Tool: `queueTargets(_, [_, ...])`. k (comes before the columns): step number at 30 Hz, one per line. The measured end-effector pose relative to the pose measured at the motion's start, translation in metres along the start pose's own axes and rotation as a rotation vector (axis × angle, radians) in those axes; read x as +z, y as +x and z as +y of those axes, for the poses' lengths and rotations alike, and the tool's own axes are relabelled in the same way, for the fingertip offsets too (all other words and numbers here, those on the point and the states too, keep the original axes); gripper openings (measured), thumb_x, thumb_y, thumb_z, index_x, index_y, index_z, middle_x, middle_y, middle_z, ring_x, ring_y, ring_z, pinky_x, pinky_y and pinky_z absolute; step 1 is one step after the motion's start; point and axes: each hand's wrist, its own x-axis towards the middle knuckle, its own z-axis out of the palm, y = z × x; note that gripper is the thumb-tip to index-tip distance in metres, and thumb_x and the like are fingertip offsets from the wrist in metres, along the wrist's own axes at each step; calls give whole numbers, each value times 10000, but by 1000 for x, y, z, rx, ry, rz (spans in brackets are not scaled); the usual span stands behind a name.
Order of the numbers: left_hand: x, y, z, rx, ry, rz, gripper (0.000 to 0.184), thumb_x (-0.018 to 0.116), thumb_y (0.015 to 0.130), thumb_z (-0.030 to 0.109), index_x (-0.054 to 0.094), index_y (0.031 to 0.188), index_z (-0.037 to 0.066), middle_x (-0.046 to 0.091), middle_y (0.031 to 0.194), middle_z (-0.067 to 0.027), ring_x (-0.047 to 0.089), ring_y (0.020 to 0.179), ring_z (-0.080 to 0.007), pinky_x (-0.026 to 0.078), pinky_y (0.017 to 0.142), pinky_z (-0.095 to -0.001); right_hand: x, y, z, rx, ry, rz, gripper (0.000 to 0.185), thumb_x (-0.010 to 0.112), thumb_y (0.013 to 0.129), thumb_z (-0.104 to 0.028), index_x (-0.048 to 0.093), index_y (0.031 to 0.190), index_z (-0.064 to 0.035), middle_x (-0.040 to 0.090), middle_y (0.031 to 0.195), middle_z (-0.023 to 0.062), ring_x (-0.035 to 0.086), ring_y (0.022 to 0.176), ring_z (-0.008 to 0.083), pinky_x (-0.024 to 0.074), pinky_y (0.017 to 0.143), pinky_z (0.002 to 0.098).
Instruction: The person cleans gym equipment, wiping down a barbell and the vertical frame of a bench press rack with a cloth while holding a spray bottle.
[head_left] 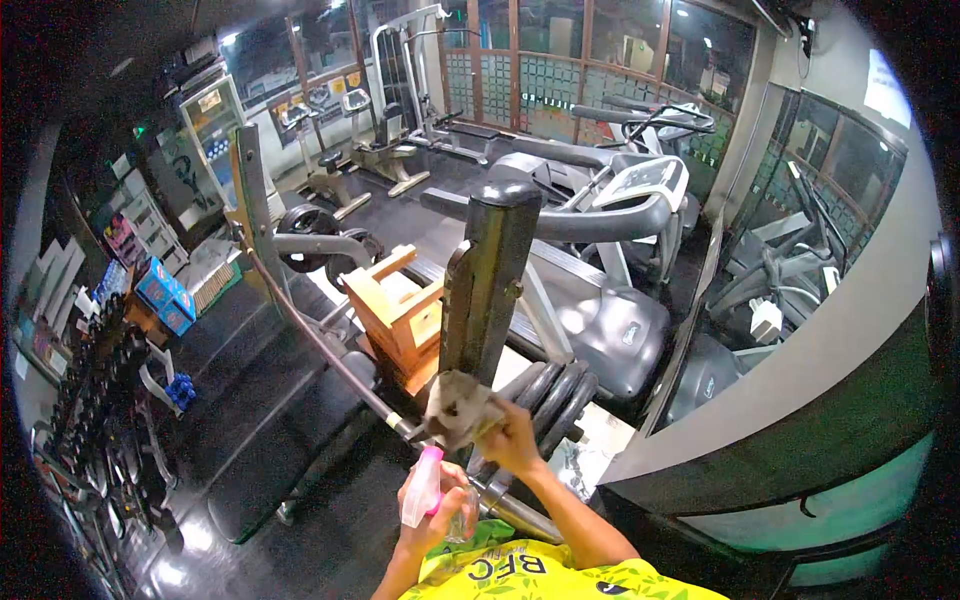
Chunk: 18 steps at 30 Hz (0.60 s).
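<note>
My left hand (455, 490) is wrapped round a clear spray bottle (424, 488) with a pink and whitish trigger head. In my right hand (512, 440) is a bunched, dirty grey-white cloth (460, 405), which lies against the lower part of a black rack post (490, 270). The spray head is just below the cloth. A long barbell (335, 362) runs diagonally past the post, close to both hands. Black weight plates (560, 400) sit just right of the cloth, partly behind my right hand.
Behind the post are a wooden stool-like piece (395, 315) and a treadmill (600, 310). A black padded bench (285, 460) lies to the left. Dumbbells (90, 400) line the far left side. A mirror (790, 240) stands along the right wall.
</note>
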Motion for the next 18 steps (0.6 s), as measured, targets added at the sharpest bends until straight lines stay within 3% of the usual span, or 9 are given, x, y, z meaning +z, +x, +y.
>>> queueTargets(2, [-1, 1, 0, 11, -12, -11, 252, 588, 818, -17, 445, 1024, 13, 571, 874, -107, 597, 636, -129, 482, 596, -257, -17, 5, -14, 116, 265, 148, 195, 585, 792, -54, 561, 982, -20, 598, 926, 127, 579, 895, 136, 488, 709, 314])
queueTargets(4, [-4, -1, -3, 13, -8, -22, 264, 577, 807, -43, 445, 1028, 16, 571, 874, -113, 596, 634, -131, 482, 601, -258, -13, 28, -2, -361, 338, 577, 276, 521, 855, -78, 514, 1117, 7, 590, 1076, 95, 585, 942, 174, 486, 771, 324])
queueTargets(8, [-4, -6, 0, -18, -35, 38, 232, 575, 801, -42, 466, 1000, 7, 580, 855, -110, 591, 622, -130, 481, 593, -262, -61, 100, -78, -694, -571, 694, 549, 563, 770, -16, 385, 1290, -1, 488, 1210, 256, 496, 1111, 406, 403, 958, 427])
queueTargets(10, [-12, -7, -2, 21, 76, 2, 212, 584, 805, -24, 478, 987, 3, 585, 836, -102, 590, 618, -126, 480, 592, -263, -56, 135, -80, -565, -448, 540, 608, 575, 704, 7, 399, 1286, 8, 424, 1253, 309, 386, 1167, 499, 357, 994, 480])
queueTargets(11, [-15, -5, -2, 61, 189, -37, 194, 592, 810, -6, 489, 974, 0, 590, 818, -95, 588, 614, -123, 479, 591, -263, -46, 137, -76, -541, -590, 642, 597, 541, 694, 26, 396, 1273, 48, 425, 1276, 300, 403, 1195, 446, 356, 1005, 437])
queueTargets(12, [-14, -6, 0, 63, 190, -38, 194, 592, 810, -6, 489, 974, 0, 590, 818, -95, 588, 614, -123, 479, 591, -263, -41, 131, -76, -543, -589, 645, 597, 541, 694, 26, 396, 1273, 48, 425, 1276, 300, 403, 1195, 446, 356, 1005, 437])
queueTargets(14, [-4, -1, 12, 34, 33, 17, 182, 607, 823, 34, 503, 967, -5, 596, 787, -78, 591, 614, -123, 479, 592, -266, -31, 110, -72, -315, -579, 560, 595, 553, 658, 32, 427, 1239, 47, 475, 1205, 303, 445, 1125, 468, 402, 939, 471])
queueTargets(16, [-4, 3, 13, 33, 88, 21, 194, 610, 826, 42, 499, 977, -8, 595, 800, -82, 594, 614, -126, 479, 590, -265, -20, 89, -59, -381, -651, 590, 574, 561, 617, 33, 481, 1185, 25, 534, 1102, 269, 498, 1036, 454, 444, 865, 479])
queueTargets(18, [-3, 6, 13, 34, 145, 22, 206, 613, 829, 50, 495, 987, -11, 594, 813, -85, 597, 613, -128, 479, 588, -264, -12, 67, -50, -452, -682, 368, 518, 565, 598, 30, 544, 1114, -7, 555, 1047, 223, 517, 997, 428, 459, 844, 456])
